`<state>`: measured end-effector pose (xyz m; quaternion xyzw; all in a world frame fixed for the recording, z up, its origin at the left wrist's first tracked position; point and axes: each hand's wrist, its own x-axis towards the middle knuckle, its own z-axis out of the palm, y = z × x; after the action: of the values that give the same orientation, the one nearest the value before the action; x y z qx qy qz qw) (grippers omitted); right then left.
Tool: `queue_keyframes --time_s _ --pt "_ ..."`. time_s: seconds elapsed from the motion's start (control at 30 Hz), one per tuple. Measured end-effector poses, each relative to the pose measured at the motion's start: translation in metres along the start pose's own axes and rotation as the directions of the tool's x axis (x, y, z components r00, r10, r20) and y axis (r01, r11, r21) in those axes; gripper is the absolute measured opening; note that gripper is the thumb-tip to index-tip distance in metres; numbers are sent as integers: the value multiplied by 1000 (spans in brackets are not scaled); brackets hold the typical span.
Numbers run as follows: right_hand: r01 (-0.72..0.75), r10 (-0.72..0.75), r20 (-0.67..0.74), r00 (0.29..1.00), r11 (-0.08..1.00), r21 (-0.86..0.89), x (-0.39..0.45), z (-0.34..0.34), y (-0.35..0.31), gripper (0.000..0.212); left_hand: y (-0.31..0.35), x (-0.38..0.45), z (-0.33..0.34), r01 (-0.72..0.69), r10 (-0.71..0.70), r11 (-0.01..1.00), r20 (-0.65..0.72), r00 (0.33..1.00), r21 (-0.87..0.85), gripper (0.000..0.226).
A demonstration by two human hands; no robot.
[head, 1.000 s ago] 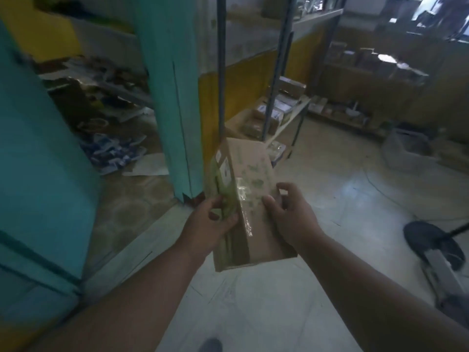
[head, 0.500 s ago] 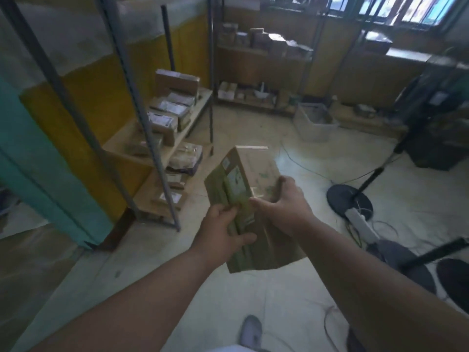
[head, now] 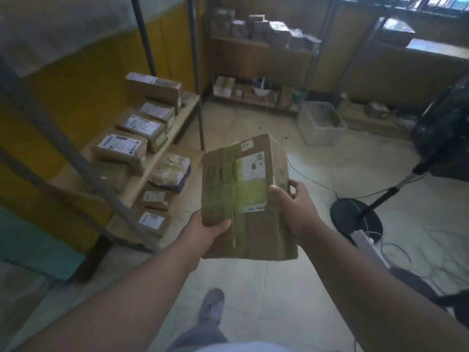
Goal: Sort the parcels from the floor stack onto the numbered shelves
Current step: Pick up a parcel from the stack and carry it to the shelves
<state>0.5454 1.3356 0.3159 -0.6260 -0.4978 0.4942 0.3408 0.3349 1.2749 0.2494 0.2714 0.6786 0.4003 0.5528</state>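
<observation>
I hold a brown cardboard parcel [head: 243,199] in front of me, its taped top with a white label facing up. My left hand [head: 205,229] grips its near left corner, thumb on top. My right hand [head: 291,207] grips the right edge, fingers curled round the side. To the left stands a metal-framed shelf unit [head: 177,128] whose wooden boards carry several labelled brown parcels [head: 121,146]. More parcels [head: 152,219] lie on its lowest board.
A second shelf unit [head: 264,44] with boxes stands against the far wall. A pale plastic crate [head: 322,123] sits on the tiled floor ahead. A standing fan with a round black base [head: 355,217] and cables lie to the right. My shoe [head: 212,304] shows below.
My view has swung right, from the teal pillar to the shelves. The parcel has turned in my hands so its labelled face points up; my left hand has shifted to the near corner.
</observation>
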Motion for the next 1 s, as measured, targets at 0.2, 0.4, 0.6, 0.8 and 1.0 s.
queue_keyframes --time_s 0.2,0.4,0.6,0.8,1.0 --pt "43 -43 3 999 999 -29 97 -39 -31 58 72 92 47 -86 98 988 92 991 -128 72" --pt "-55 59 -38 998 992 116 195 -102 -29 69 133 167 121 -170 189 978 170 967 -123 69" --pt "-41 36 53 998 993 111 327 -158 -39 72 169 232 195 -25 69 982 231 970 -189 58" --pt "13 -6 246 969 1000 -27 449 -168 -73 107 209 278 221 -12 67 948 162 985 -319 43" --pt "105 -64 401 914 991 -82 542 -109 -129 78 240 348 203 -127 108 918 -71 992 -376 45"
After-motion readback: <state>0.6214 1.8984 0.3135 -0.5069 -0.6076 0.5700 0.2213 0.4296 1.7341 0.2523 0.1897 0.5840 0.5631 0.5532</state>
